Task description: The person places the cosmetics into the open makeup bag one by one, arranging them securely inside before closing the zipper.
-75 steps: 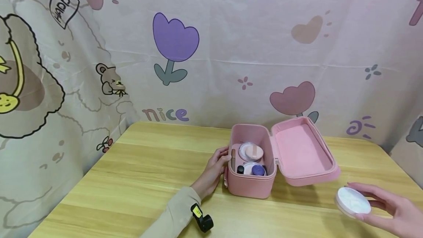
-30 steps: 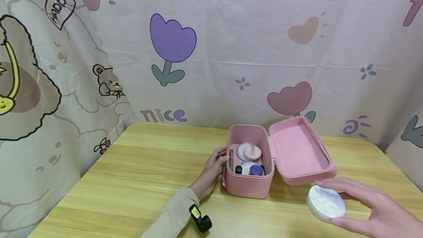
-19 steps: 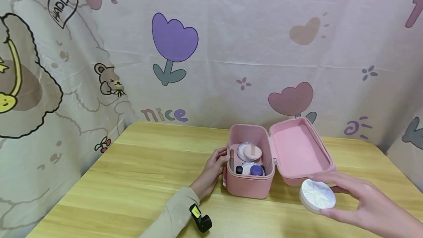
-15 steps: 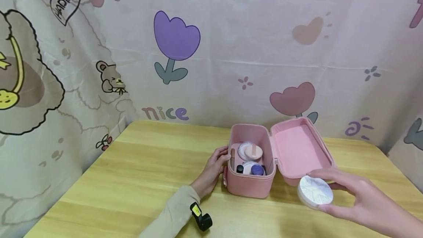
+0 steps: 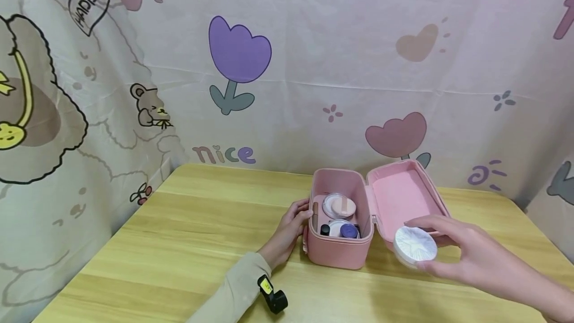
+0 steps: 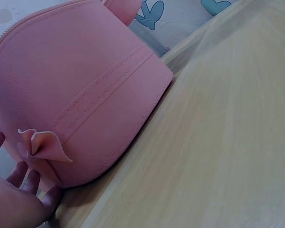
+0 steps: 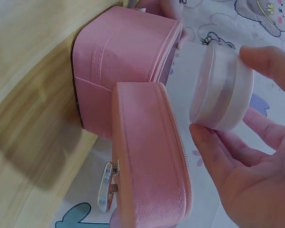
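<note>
A pink cosmetic case [image 5: 339, 255] stands on the table with its lid [image 5: 405, 198] swung out to the right. Against its left side rests my left hand [image 5: 289, 233], fingertips at the rim; in the left wrist view the fingers touch the case beside a small bow [image 6: 47, 146]. My right hand [image 5: 475, 253] pinches a round white powder jar [image 5: 414, 247] between thumb and fingers, raised in front of the lid. Inside the case lie a pale powder puff [image 5: 344, 207] on a round container, a purple-capped item [image 5: 349, 231], a black cap [image 5: 325, 230] and a brown stick [image 5: 315, 217].
The wooden table [image 5: 179, 228] reaches back to a printed cloth backdrop [image 5: 287, 64]. A metal clasp [image 7: 107, 186] sticks out from the lid in the right wrist view. A black wrist camera [image 5: 274, 299] sits on the left sleeve.
My right hand has carried the white powder jar leftward and slightly up, from beyond the lid's right side to in front of the lid. The left hand and the case have stayed put.
</note>
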{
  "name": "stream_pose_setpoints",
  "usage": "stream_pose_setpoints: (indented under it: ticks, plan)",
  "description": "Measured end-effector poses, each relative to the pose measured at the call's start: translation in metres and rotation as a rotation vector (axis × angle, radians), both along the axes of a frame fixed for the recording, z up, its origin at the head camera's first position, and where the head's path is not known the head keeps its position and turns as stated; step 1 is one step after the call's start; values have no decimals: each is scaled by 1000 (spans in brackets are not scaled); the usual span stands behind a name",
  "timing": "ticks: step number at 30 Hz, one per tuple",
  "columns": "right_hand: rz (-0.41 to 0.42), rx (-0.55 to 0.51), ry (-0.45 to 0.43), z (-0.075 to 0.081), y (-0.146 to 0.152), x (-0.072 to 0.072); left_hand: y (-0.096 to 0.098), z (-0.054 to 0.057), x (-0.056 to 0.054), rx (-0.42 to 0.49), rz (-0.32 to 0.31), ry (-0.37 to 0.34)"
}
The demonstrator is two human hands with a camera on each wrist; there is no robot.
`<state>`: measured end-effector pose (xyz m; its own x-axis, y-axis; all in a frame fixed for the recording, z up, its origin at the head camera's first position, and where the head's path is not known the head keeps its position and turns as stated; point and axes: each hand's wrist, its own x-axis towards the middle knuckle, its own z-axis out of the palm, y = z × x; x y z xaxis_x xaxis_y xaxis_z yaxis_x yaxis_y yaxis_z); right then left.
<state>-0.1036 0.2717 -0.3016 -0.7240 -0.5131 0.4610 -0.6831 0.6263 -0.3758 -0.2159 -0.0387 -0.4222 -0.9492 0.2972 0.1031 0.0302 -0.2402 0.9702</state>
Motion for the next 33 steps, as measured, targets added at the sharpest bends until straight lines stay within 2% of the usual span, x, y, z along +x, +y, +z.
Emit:
stream_pose_setpoints:
  ticks: [4, 11, 17, 24, 27, 33]
  plan:
    - [17, -12, -40, 2, -3, -5, -1, 1, 1, 4, 0, -1]
    - [72, -74, -166, 5, -5, -15, -1, 1, 1, 0, -1, -2]
    - [15, -48, -254, 11, -12, -24, -1, 1, 1, 4, -1, 6]
    - [-12, 33, -227, 19, -22, -32, -1, 0, 0, 7, 0, -2]
    - [-6, 34, -250, 21, -25, -34, -1, 0, 1, 8, -4, -5]
    - [-47, 74, -236, 26, -30, -39, -1, 1, 2, 16, -8, -5]
